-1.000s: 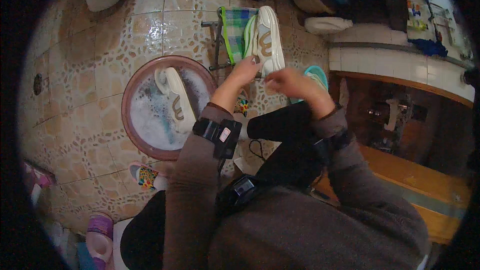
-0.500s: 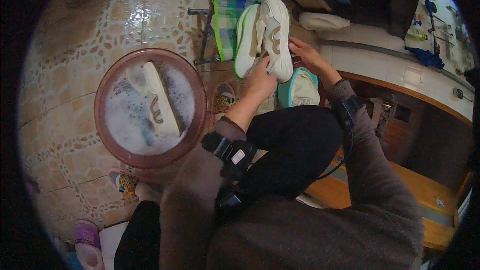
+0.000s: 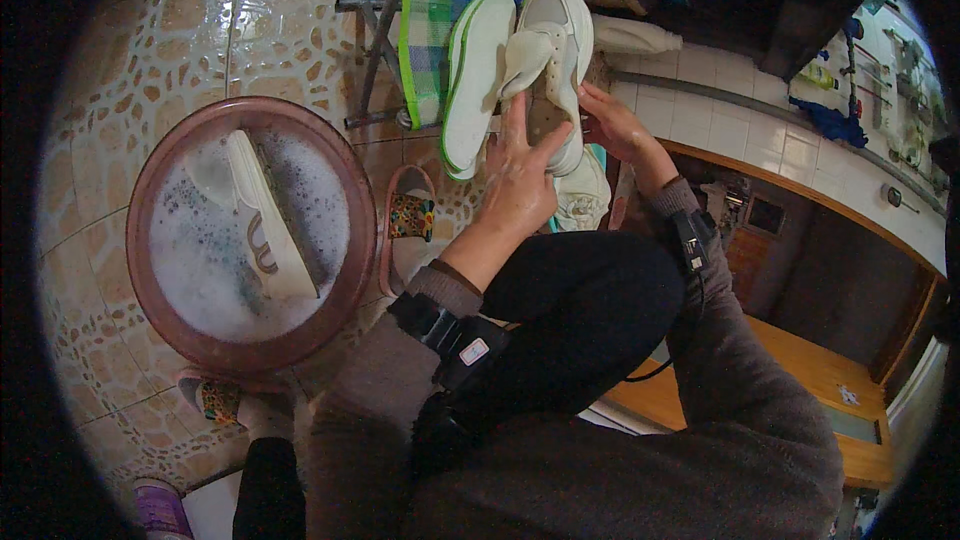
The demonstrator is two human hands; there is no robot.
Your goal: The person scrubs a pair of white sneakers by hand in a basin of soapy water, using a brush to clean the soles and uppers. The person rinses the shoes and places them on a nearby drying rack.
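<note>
A white sneaker (image 3: 560,30) with a grey toe is held over the floor in front of my knees, its opening and loose tongue (image 3: 527,60) facing up. At that opening is my left hand (image 3: 515,180), index finger by the tongue and thumb at the collar. My right hand (image 3: 618,128) grips the sneaker's outer side with its fingertips. Beside it, against a checked folding stool (image 3: 425,40), a pale sole with a green edge (image 3: 478,85) shows. Another white sneaker (image 3: 265,220) lies tilted in a brown basin (image 3: 140,210) of suds.
Slippers are on my feet, one (image 3: 408,215) right of the basin, the other (image 3: 215,395) below it. Beneath the held sneaker is a white and teal item (image 3: 582,195), partly hidden. A white-tiled ledge (image 3: 720,110) and a wooden bench (image 3: 790,370) stand to the right.
The held sneaker has turned so its opening and tongue show instead of its decorated side. My left hand has shifted to the opening, with its fingers spread wider. The view has shifted slightly.
</note>
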